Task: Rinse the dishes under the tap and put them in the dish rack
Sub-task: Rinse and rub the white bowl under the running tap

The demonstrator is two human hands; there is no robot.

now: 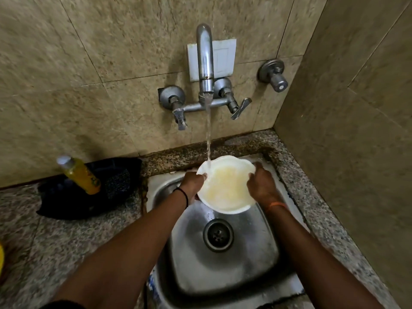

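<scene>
Holding a white bowl (225, 186) over the steel sink (256, 253) at the centre of the frame, the person keeps it between both hands, so that neither has to bear it alone while wet. The left hand (192, 181) clasps the bowl's left rim, fingers curled under and thumb on the edge; the right hand (260, 184) closes on the right rim in the same way. The bowl is tilted a little towards the camera, its opening up, which seems meant to let the water gather, swirl and then run out over the near lip into the basin. The stream (208, 132) from the wall tap (205, 59), in the upper middle of the frame, strikes the inner wall at the far left of the bowl, just beside the left thumb, rather than the middle; that probably keeps splashing down and sends the flow across the yellowish film inside. The drain (218, 235) lies open directly below, near the lower centre. At centre left a yellow bottle (79, 175) leans on a dark cloth (73, 197) on the speckled counter (55, 241), clear of the water. No dish rack shows in this view, so the rinsing step looks unfinished.
</scene>
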